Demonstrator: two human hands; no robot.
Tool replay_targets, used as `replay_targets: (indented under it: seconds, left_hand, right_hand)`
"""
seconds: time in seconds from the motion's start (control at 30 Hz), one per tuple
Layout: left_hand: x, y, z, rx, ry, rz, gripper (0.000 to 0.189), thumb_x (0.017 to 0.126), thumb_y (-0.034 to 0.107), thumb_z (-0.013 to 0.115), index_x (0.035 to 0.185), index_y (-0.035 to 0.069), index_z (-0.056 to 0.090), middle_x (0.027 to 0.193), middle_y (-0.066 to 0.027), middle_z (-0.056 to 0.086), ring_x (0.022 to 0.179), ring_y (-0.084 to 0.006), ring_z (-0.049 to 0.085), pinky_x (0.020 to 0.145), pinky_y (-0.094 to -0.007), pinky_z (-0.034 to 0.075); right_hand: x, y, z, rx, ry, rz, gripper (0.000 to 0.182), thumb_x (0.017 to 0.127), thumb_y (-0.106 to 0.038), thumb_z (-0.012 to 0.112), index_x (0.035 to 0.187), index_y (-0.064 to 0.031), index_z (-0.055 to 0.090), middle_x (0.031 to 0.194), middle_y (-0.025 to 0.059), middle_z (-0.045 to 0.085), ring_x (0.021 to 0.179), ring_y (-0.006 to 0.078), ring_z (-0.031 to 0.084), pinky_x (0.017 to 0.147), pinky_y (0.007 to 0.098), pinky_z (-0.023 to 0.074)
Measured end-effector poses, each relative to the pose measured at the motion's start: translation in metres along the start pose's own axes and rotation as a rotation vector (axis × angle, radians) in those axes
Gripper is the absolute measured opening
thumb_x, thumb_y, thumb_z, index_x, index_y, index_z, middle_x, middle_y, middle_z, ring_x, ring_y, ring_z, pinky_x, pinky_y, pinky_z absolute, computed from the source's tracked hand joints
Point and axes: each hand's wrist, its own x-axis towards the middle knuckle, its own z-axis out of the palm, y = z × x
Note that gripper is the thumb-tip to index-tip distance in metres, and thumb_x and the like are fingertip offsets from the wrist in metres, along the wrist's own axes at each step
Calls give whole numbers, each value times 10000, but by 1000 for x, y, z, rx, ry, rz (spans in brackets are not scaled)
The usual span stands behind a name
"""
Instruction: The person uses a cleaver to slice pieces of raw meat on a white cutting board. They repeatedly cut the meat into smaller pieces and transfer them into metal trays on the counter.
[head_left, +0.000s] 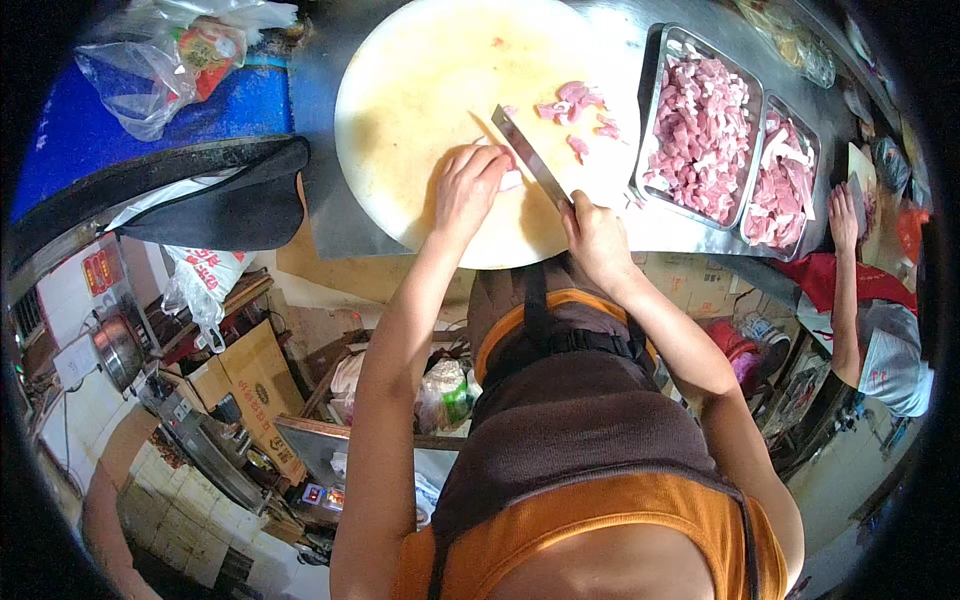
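Note:
My right hand grips the handle of a cleaver, its blade slanting up and to the left over a round white cutting board. Just left of the blade, my left hand presses a small piece of pale pink meat onto the board with bent fingers, which partly hide it. Several cut pieces of raw meat lie on the board, right of the blade. To the right of the board, a metal tray holds a heap of diced meat.
A second metal tray with larger meat slices adjoins the first. At the far right is another person's hand by a light board. Plastic bags lie on a blue surface at upper left, above a black cloth-like cover.

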Motion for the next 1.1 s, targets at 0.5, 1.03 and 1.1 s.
replay_targets:
  seconds: [0.5,1.03,1.1]
  left_hand:
    - [28,-12,17,-28,22,-62,158,792,34,623,915,72,715,930,-74,661,862,-256,662,708,-366,552]
    - [35,3,1,-146,43,-111,187,807,-66,593,938,9,704,949,-87,647,858,-232,672,710,-314,614]
    - [38,15,-7,-358,-8,-268,158,820,-83,586,898,-6,700,981,-80,652,849,-218,676,686,-292,630]
  right_hand:
    - [-3,10,-6,-197,60,-16,189,985,-201,557,914,-30,517,674,187,650,590,392,658,524,469,532]
    - [55,-3,-8,-38,-62,-42,170,957,-156,539,932,8,578,684,209,661,685,371,695,619,447,565]
    - [34,35,-12,-39,-119,14,214,987,-199,535,922,0,576,655,200,647,655,372,685,598,455,559]
